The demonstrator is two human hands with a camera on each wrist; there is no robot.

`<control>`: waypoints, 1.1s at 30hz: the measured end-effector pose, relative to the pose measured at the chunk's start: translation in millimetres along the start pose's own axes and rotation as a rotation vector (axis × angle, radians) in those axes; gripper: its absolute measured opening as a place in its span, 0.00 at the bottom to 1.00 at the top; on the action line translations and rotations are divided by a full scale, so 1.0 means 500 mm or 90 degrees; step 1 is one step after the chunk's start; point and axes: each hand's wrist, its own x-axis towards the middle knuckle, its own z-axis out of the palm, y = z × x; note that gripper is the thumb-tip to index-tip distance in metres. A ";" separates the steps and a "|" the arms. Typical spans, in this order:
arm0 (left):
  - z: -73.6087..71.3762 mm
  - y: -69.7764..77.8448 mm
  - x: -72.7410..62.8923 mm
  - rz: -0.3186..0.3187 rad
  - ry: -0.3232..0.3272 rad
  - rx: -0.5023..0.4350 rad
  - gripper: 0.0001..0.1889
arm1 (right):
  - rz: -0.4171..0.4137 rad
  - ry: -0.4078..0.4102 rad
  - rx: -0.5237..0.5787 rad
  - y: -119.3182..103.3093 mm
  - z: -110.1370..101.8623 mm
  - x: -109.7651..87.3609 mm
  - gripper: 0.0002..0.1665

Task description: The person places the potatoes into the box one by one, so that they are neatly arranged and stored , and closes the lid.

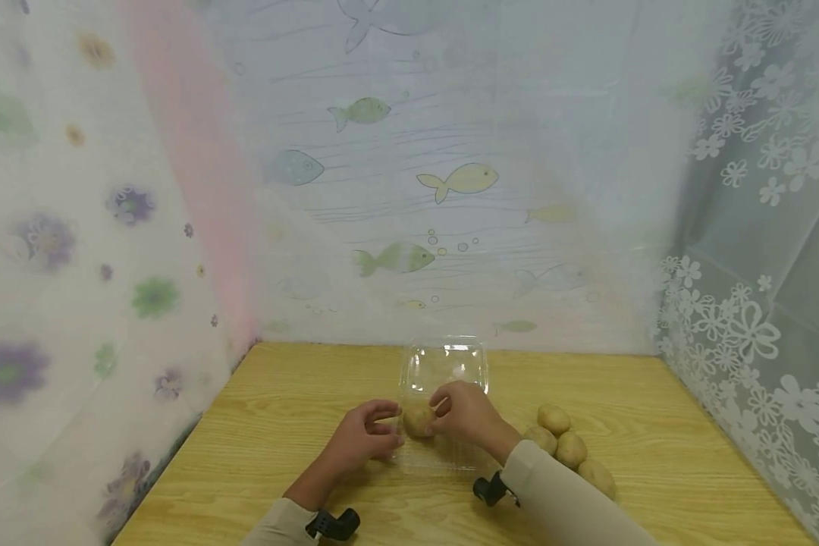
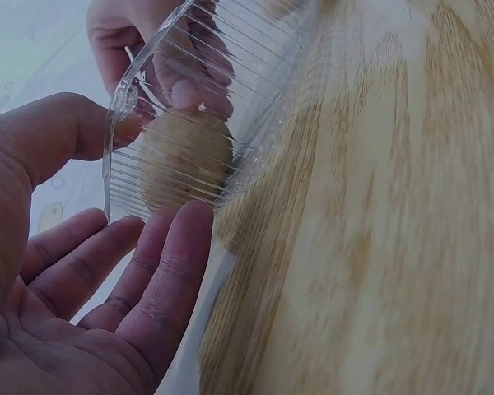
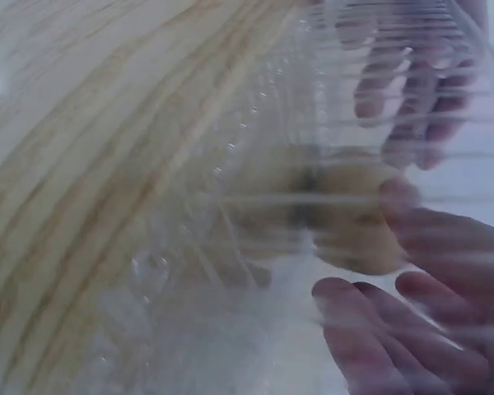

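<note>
A potato (image 1: 419, 420) sits in the left part of a clear plastic container (image 1: 474, 459) whose lid (image 1: 444, 364) stands raised at the back. My right hand (image 1: 465, 413) reaches in over the container and holds that potato at its right side, the thumb on its skin in the right wrist view. Beside the container's left wall is my left hand (image 1: 363, 436), fingers spread and relaxed. In the left wrist view its thumb (image 2: 74, 132) lies at the rim, and the fingertips are close against the ribbed wall (image 2: 169, 177).
Several loose potatoes (image 1: 571, 449) lie to the right of the container, partly behind the right sleeve (image 1: 566, 493). The wooden table (image 1: 300, 387) ends at a fish-print curtain (image 1: 382, 303) behind; flowered sheets (image 1: 75, 318) hang at the sides.
</note>
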 end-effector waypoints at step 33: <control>0.000 -0.004 -0.002 0.010 -0.013 -0.001 0.36 | 0.040 0.065 0.073 0.031 -0.128 -0.092 0.29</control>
